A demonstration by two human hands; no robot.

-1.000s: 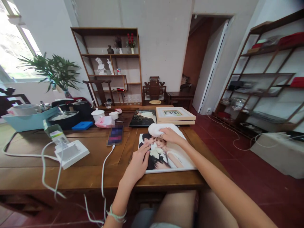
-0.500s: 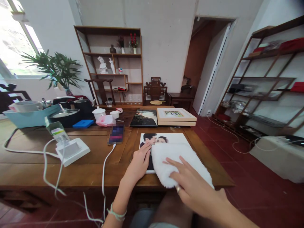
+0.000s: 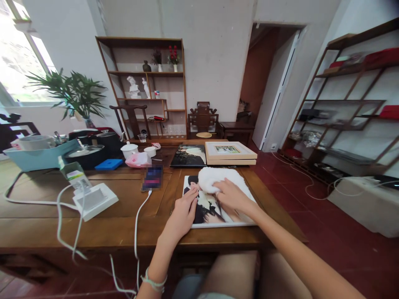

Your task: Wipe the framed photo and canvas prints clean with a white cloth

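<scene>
My left hand (image 3: 183, 214) lies flat with its grip released, fingers spread on the left edge of the photo print (image 3: 205, 207), which rests face up near the front edge of the table (image 3: 124, 199). My right hand (image 3: 232, 195) presses the white cloth (image 3: 210, 177) onto the upper part of the print. Its grip looks closed on the bunched cloth, though the fingertips are buried in the pile. Just beyond lie a dark photo (image 3: 189, 155) and stacked frames (image 3: 230, 151), with a phone (image 3: 152, 177) to the left.
</scene>
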